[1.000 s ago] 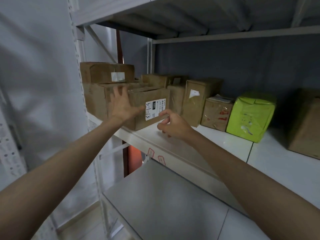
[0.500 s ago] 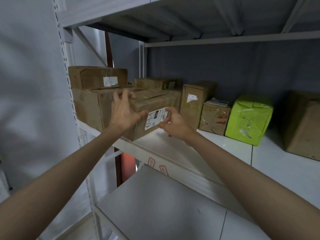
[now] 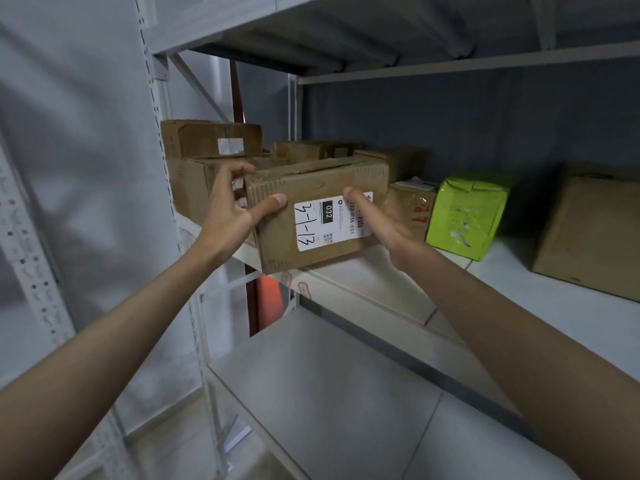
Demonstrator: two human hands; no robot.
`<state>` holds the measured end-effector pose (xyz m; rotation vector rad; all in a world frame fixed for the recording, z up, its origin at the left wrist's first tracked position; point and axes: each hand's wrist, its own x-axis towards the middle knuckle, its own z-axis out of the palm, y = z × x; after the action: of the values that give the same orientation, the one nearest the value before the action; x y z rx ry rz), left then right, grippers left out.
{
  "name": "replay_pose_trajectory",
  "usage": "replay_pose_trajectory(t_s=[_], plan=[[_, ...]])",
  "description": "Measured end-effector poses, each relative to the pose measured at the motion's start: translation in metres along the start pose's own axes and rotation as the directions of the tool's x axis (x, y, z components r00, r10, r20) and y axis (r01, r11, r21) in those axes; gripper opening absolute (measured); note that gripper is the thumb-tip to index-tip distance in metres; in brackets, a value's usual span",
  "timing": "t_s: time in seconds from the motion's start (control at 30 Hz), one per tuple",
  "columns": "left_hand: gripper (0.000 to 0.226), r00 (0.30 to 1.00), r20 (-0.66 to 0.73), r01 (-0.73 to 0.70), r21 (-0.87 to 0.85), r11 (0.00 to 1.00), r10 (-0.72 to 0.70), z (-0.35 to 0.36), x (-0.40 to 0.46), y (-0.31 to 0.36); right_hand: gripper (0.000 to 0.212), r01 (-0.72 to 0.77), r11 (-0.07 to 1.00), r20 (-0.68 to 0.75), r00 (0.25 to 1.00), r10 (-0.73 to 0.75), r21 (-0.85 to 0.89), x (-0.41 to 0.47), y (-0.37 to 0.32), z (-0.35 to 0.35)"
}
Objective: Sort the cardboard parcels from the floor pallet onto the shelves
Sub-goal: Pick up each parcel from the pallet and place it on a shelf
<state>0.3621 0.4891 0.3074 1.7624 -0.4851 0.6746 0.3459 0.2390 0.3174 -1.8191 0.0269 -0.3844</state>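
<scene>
Up front, a brown corrugated cardboard parcel (image 3: 317, 216) with a white label handwritten "3-1-13" sits tilted at the white metal shelf's (image 3: 568, 306) front edge. The left hand (image 3: 235, 209) grips its left end, thumb on the front and fingers curled over the top; the right hand (image 3: 377, 220) lies flat against the label, fingers straight. Behind, creased brown cartons (image 3: 207, 140) are partly hidden; a glossy lime-green wrapped box (image 3: 467, 213) stands rightward.

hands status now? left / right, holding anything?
Left hand: closed grip on the labelled cardboard box, thumb on its front, fingers curled over the top left corner.
Right hand: open, straight fingers pressed against the box's label.
</scene>
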Motion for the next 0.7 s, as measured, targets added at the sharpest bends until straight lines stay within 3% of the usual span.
replay_pose_trajectory(t_s=[0.1, 0.27, 0.37, 0.47, 0.6, 0.7], plan=[[0.085, 0.996, -0.068, 0.056, -0.072, 0.996, -0.061, 0.019, -0.028, 0.016, 0.047, 0.038, 0.999, -0.042, 0.998, -0.036, 0.037, -0.028, 0.007, -0.023], [0.077, 0.994, -0.055, 0.082, -0.193, 0.978, -0.095, 0.075, -0.061, 0.042, 0.042, 0.048, 0.999, -0.18, 0.982, -0.051, -0.021, -0.072, 0.026, -0.083], [0.075, 0.996, 0.05, 0.09, -0.244, 0.966, -0.08, 0.12, -0.073, 0.061, 0.041, 0.008, 1.0, -0.233, 0.972, -0.015, -0.029, -0.101, 0.038, -0.132], [0.086, 0.978, 0.205, 0.108, -0.291, 0.951, -0.048, 0.168, -0.083, 0.084, 0.043, 0.006, 0.999, -0.305, 0.952, -0.02, -0.044, -0.132, 0.039, -0.184], [0.103, 0.918, 0.394, 0.137, -0.406, 0.904, 0.038, 0.231, -0.101, 0.126, 0.045, -0.025, 0.995, -0.471, 0.882, -0.023, -0.095, -0.185, 0.034, -0.249], [0.099, 0.862, 0.494, 0.144, -0.456, 0.879, 0.115, 0.269, -0.117, 0.157, 0.048, -0.058, 0.99, -0.586, 0.809, -0.03, -0.13, -0.232, 0.028, -0.286]])
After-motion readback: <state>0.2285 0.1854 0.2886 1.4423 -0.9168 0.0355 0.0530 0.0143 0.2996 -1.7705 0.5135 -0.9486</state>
